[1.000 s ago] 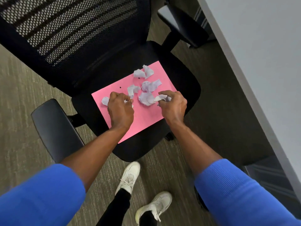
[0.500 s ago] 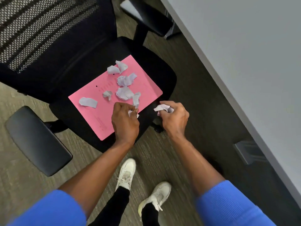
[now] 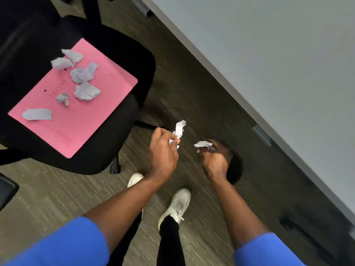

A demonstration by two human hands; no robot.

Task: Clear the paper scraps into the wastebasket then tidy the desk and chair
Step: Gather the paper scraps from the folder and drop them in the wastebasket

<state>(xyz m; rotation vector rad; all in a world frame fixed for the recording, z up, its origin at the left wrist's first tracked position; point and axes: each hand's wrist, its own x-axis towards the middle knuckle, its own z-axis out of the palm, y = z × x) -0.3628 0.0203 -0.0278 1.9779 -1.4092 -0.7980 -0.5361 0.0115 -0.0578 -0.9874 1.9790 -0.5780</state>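
- Head view: left hand (image 3: 163,152) over the carpet, off the chair's front edge, fingers (image 3: 173,140) pinched on a crumpled white paper scrap (image 3: 179,129); one torn, creased end sticks up above the knuckles.
- Right hand (image 3: 216,160) just beside it, apart from it, fingers curled shut around a second scrap (image 3: 201,144); a flat pointed corner pokes out to the left.
- Dark round shape (image 3: 235,169) directly under the right hand, mostly hidden; cannot tell what it is.
- Pink folder (image 3: 92,116), smooth flat card, rectangular, two small punched holes, lies on the black padded chair seat (image 3: 134,60).
- Loose scraps (image 3: 86,92) on the folder: six or so, pale grey-white, ragged edges, some wadded, one flat strip near the folder's left corner.
- Carpet (image 3: 63,196) grey-brown, ribbed low pile.
- Table (image 3: 269,54) top matte pale grey, straight edge running diagonally at right.
- Blue ribbed sleeves (image 3: 63,244) pushed up the forearms; white laced sneakers (image 3: 177,204), black trousers.
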